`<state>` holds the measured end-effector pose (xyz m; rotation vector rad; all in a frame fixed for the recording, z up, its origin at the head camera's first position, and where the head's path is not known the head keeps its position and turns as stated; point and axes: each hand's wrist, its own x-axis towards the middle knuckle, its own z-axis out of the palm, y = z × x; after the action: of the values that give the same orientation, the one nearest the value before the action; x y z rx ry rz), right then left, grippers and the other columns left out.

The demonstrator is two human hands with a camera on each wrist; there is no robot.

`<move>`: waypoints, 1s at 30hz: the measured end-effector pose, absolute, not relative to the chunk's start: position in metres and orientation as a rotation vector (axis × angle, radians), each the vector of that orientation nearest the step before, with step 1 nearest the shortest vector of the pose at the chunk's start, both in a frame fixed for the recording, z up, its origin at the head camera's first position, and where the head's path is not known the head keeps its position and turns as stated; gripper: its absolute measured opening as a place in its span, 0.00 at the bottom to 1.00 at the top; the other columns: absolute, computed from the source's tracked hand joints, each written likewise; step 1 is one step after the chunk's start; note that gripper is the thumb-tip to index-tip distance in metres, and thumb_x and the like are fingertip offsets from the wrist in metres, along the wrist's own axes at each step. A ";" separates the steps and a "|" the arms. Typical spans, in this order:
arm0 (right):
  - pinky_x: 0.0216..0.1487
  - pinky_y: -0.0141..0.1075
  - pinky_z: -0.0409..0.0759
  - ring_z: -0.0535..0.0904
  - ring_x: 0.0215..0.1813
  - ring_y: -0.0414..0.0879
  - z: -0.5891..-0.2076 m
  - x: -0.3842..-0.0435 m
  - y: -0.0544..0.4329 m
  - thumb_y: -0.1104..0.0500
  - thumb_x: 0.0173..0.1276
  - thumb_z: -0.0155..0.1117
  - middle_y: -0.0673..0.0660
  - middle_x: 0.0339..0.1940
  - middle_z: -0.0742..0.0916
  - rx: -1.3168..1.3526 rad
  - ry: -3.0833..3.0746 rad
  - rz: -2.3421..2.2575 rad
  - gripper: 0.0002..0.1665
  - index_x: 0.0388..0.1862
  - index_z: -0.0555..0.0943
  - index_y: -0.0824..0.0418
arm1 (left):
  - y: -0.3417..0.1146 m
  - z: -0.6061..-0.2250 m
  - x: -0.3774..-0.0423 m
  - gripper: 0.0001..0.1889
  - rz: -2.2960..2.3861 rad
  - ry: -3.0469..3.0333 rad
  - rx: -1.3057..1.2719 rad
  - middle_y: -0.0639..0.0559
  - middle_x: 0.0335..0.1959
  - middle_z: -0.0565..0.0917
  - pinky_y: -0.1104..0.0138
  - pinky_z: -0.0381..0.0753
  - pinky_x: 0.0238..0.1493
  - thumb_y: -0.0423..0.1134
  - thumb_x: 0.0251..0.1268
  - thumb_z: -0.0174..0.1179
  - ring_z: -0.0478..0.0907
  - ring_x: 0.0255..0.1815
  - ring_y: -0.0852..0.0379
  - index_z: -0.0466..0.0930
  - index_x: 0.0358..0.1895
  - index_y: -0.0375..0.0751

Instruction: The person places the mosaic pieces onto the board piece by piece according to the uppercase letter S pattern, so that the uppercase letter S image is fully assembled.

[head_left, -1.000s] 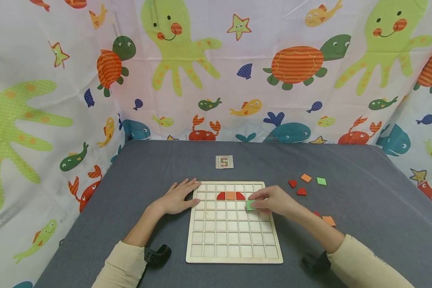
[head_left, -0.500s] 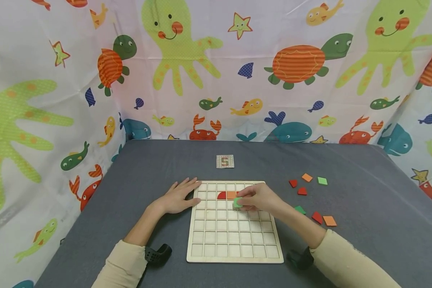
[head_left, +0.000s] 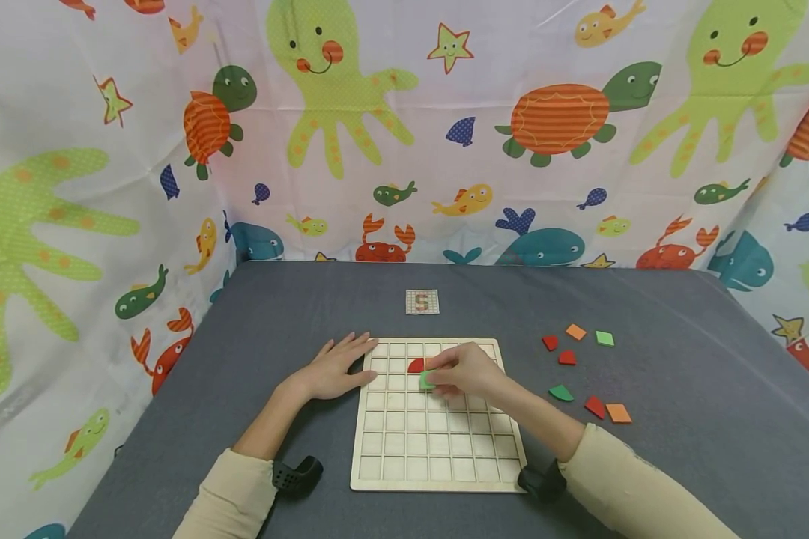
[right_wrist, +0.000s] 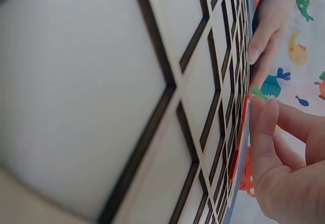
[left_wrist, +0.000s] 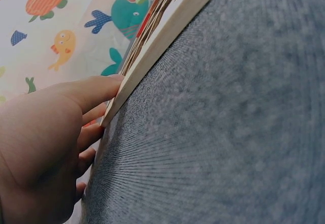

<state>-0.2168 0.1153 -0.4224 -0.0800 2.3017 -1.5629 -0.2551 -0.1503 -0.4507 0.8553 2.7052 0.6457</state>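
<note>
- Right hand (head_left: 468,372) pinches a flat green tile (head_left: 427,380) over the gridded wooden board (head_left: 438,449) (moved toward 9 o'clock)
- Left hand (head_left: 333,368) rests flat, fingers straight, at the board's edge

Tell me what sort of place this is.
Probably a small tabletop play or recording booth: a grey cloth-covered table hemmed in by sea-animal curtains, with a wooden grid board, loose coloured tiles and a small pattern card laid out for a puzzle.
</note>
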 end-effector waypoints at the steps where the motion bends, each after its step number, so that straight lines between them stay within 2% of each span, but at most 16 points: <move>1: 0.30 0.35 0.82 0.85 0.28 0.48 -0.422 -0.217 0.114 0.66 0.59 0.70 0.56 0.28 0.86 -0.077 2.299 -1.565 0.11 0.40 0.84 0.69 | -0.150 -0.450 -0.255 0.34 0.651 2.704 0.858 0.40 0.74 0.54 0.40 0.38 0.68 0.52 0.71 0.52 0.43 0.75 0.40 0.55 0.74 0.39; 12: 0.31 0.37 0.83 0.84 0.28 0.48 -0.422 -0.217 0.104 0.67 0.61 0.69 0.60 0.30 0.86 -0.032 2.288 -1.590 0.09 0.40 0.84 0.69 | -0.150 -0.450 -0.254 0.34 0.664 2.694 0.864 0.41 0.74 0.54 0.41 0.38 0.68 0.52 0.72 0.51 0.43 0.75 0.40 0.55 0.74 0.40; 21: 0.32 0.36 0.83 0.84 0.27 0.47 -0.426 -0.218 0.100 0.67 0.59 0.70 0.58 0.28 0.85 0.009 2.338 -1.551 0.07 0.37 0.85 0.67 | -0.151 -0.453 -0.256 0.35 0.663 2.701 0.871 0.41 0.75 0.53 0.41 0.38 0.68 0.53 0.71 0.51 0.43 0.75 0.40 0.54 0.75 0.40; 30: 0.32 0.36 0.83 0.84 0.28 0.47 -0.425 -0.217 0.099 0.68 0.58 0.71 0.57 0.28 0.85 -0.016 2.356 -1.537 0.09 0.38 0.85 0.69 | -0.151 -0.450 -0.255 0.34 0.663 2.692 0.873 0.40 0.74 0.54 0.40 0.38 0.67 0.52 0.72 0.51 0.43 0.75 0.40 0.55 0.74 0.39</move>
<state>-0.2170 0.0991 -0.4252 -0.0156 2.3564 -1.5365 -0.2546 -0.1508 -0.4497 0.8734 2.6923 0.6625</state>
